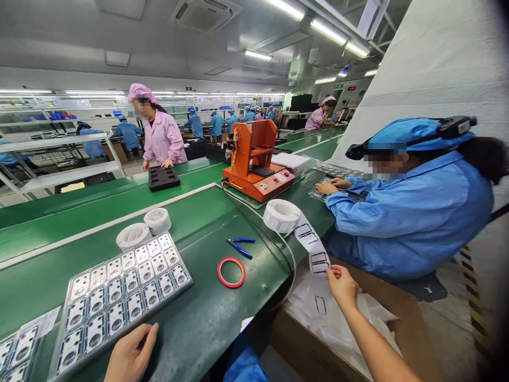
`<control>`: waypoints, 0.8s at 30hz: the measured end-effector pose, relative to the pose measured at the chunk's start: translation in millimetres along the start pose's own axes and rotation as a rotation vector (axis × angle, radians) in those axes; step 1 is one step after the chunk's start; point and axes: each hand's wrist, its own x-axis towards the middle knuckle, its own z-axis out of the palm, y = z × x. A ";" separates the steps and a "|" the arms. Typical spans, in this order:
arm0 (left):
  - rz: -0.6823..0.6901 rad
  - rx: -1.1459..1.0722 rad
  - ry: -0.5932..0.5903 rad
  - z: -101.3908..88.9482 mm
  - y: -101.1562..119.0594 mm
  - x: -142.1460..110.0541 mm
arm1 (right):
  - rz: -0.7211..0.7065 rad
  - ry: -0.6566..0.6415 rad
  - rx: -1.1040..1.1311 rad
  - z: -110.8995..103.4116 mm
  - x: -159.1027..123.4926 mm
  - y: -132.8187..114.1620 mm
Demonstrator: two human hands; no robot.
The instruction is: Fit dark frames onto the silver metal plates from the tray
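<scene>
My right hand (342, 286) pinches the free end of a white strip of backing paper with dark-outlined adhesive frames (310, 239). The strip runs down from a label roll (281, 215) at the bench edge, over an open cardboard box. At the bottom left, my left hand (133, 353) rests with curled fingers beside the lower edge of a clear plastic tray (190, 283). Nothing shows in that hand. Rows of silvery plates (115, 290), each with a round opening and blue edging, fill the tray.
Blue side cutters (240, 248) and a red tape ring (231, 272) lie mid-bench. Two white rolls (135, 236) stand behind the tray. An orange machine (256, 164) trails cables. The box (302, 339) holds loose backing paper. A co-worker (413, 201) sits at the right.
</scene>
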 end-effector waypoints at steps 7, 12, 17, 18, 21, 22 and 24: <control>0.015 -0.018 -0.053 -1.1 -4.3 1.5 | -0.261 0.097 -0.003 -9.7 -49.4 -17.4; 0.028 -0.031 -0.035 1.7 -7.6 1.5 | -0.494 0.134 0.041 -26.2 -84.9 -53.7; 0.023 -0.030 -0.027 7.0 -13.6 1.0 | -0.702 0.135 0.082 -45.6 -122.8 -94.4; 0.023 -0.030 -0.029 8.1 -14.5 0.6 | -0.739 0.119 0.092 -49.4 -130.4 -103.2; 0.006 -0.021 -0.041 9.7 -14.6 -0.9 | -0.849 0.014 0.128 -60.5 -155.7 -133.2; -0.003 -0.015 -0.048 9.3 -13.6 -1.5 | -0.882 -0.031 0.141 -63.9 -165.0 -144.6; -0.020 -0.010 -0.078 6.8 -9.2 -2.9 | -0.939 -0.129 0.164 -70.3 -184.3 -169.7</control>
